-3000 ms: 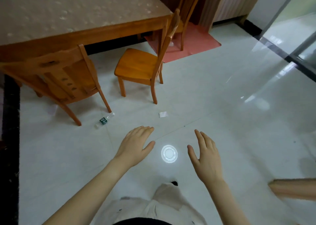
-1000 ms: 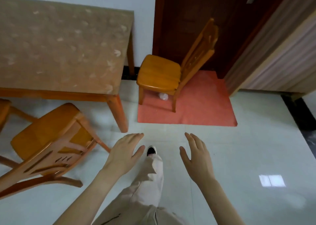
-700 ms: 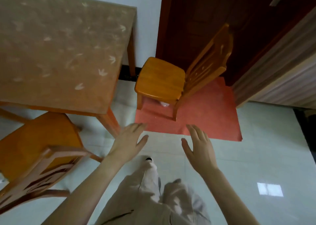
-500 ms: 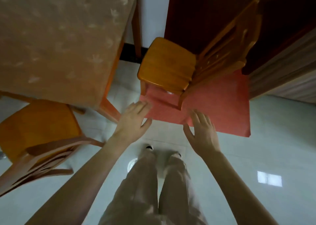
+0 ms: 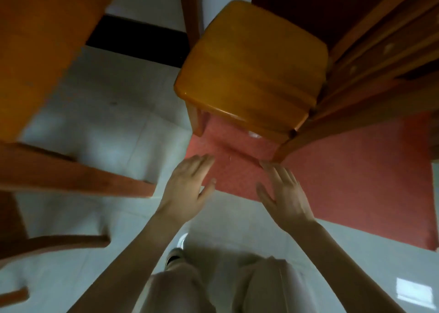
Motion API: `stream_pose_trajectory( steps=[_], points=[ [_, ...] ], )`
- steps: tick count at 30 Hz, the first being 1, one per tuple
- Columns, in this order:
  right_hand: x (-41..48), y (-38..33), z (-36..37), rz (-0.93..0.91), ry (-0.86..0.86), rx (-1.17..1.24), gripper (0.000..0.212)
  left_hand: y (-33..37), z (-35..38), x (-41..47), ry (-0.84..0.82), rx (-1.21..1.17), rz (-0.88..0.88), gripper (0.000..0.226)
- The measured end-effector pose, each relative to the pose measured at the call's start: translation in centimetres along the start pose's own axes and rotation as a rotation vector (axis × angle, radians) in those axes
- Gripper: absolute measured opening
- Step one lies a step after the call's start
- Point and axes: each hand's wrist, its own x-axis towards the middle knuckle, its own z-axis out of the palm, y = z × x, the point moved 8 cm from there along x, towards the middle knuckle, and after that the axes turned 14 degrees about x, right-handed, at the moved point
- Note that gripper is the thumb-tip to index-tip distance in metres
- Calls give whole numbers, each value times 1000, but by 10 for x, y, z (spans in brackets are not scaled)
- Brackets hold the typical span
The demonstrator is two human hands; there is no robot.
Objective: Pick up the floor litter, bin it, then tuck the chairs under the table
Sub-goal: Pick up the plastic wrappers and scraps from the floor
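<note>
A wooden chair [image 5: 249,65] with an orange seat stands on a red mat [image 5: 356,170] just ahead of me. A small pale piece of litter [image 5: 253,135] shows under the seat's front edge, mostly hidden by it. My left hand [image 5: 187,189] and my right hand [image 5: 283,191] reach forward over the mat's near edge, fingers straight, holding nothing. Both hands are a little short of the chair's front legs. The table [image 5: 40,39] fills the upper left, seen close and blurred.
Parts of a second wooden chair [image 5: 71,177] lie at the left, close to my left arm. A dark door [image 5: 308,1] stands behind the chair ahead. White tiled floor [image 5: 107,122] runs between the table and the mat. My legs and a shoe [image 5: 174,258] show below.
I have walked to the chair on the red mat and bent down over it. Both hands have stayed empty and moved forward over the mat's edge.
</note>
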Motion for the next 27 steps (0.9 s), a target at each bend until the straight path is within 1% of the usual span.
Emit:
stream_pose_trajectory(
  steps=[4, 8, 11, 15, 19, 23, 27],
  points=[
    [44, 100, 85, -27, -1, 88, 53, -50, 130, 34, 8, 59, 54, 48],
    [83, 181, 164, -112, -13, 51, 50, -90, 246, 60, 58, 83, 78, 51],
    [105, 223, 202, -154, -4, -13, 49, -102, 307, 74, 74, 90, 97, 51],
    [130, 247, 213, -167, 85, -53, 49, -100, 344, 103, 80, 100, 146, 50],
    [168, 264, 194, -159, 240, -65, 59, -94, 353, 137, 100, 119, 159, 52],
    [226, 286, 172, -35, 360, -92, 67, -96, 360, 164, 110, 142, 155, 55],
    [276, 316, 163, 107, 410, -118, 67, -110, 390, 168, 27, 177, 84, 60]
  ],
)
